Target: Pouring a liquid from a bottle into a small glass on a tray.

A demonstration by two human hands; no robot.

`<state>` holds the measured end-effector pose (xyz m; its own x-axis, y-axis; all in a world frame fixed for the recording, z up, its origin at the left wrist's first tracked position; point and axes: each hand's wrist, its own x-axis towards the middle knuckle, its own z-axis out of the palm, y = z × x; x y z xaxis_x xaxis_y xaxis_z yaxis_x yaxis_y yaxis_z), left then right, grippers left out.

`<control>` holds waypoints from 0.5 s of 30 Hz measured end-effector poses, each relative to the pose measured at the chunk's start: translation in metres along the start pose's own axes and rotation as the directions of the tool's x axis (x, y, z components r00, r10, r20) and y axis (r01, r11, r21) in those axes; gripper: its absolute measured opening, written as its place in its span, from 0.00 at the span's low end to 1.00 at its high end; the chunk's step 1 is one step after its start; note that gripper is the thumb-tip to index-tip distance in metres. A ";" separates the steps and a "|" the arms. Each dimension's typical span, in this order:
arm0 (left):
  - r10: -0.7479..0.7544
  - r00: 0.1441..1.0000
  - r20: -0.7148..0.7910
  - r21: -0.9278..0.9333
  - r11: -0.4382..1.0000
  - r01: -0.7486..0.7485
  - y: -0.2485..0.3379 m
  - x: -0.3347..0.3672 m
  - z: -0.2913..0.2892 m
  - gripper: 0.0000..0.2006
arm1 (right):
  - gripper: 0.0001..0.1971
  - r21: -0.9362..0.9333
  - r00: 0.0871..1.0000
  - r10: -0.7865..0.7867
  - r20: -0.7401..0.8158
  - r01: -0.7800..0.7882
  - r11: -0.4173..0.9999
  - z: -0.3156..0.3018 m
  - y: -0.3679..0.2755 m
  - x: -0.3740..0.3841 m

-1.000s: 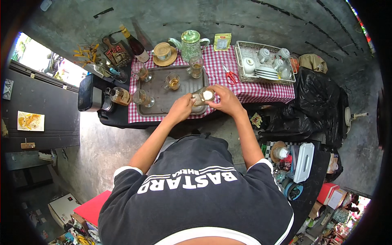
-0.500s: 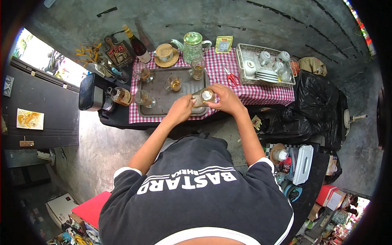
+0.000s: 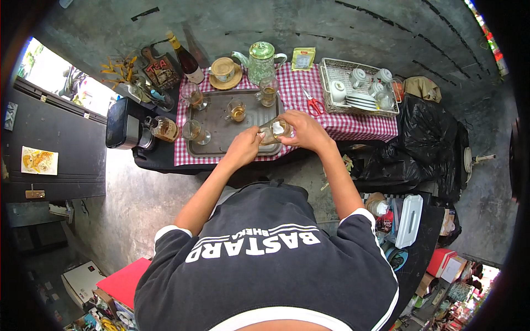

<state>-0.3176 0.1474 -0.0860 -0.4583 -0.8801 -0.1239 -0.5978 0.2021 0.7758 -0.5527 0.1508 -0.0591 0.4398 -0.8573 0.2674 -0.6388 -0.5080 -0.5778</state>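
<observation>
Over the near right corner of a brown tray (image 3: 221, 105), both my hands hold a clear glass (image 3: 270, 135), tilted. Something white (image 3: 277, 128) shows at its end by the right hand; I cannot tell what it is. My left hand (image 3: 247, 144) pinches the glass's left side, and my right hand (image 3: 303, 131) curls round the right. On the tray, a small glass cup (image 3: 237, 112) holds brown liquid. Around it stand a footed glass mug (image 3: 268, 95) with brown liquid at the back right and two more footed glasses, one back left, one front left (image 3: 194, 132).
A green teapot (image 3: 261, 63), a cup on a wooden saucer (image 3: 223, 71) and a dark bottle (image 3: 187, 62) stand behind the tray. Red scissors (image 3: 314, 106) lie beside a wicker basket (image 3: 327, 77) of white cups and plates. An amber bottle (image 3: 164, 129) stands left.
The glass has tipped a little between my hands, and the white material now shows farther left inside it. Both hands keep nearly the same place and hold.
</observation>
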 end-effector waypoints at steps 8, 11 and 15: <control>-0.017 1.000 -0.013 -0.060 0.998 0.016 -0.002 -0.001 -0.001 0.15 | 0.23 -0.026 0.999 -0.026 0.046 0.027 0.999 -0.006 -0.003 0.008; -0.029 1.000 -0.009 -0.061 0.998 0.029 -0.002 -0.001 -0.003 0.15 | 0.23 -0.034 0.997 -0.022 0.075 0.025 0.999 -0.009 -0.006 0.012; -0.017 1.000 -0.024 -0.086 0.996 0.015 -0.003 -0.002 -0.003 0.14 | 0.23 -0.045 0.995 -0.030 0.095 0.035 0.998 -0.012 -0.009 0.017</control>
<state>-0.3130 0.1471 -0.0867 -0.4323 -0.8934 -0.1222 -0.5459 0.1515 0.8240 -0.5470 0.1397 -0.0402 0.5167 -0.8298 0.2106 -0.6510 -0.5406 -0.5328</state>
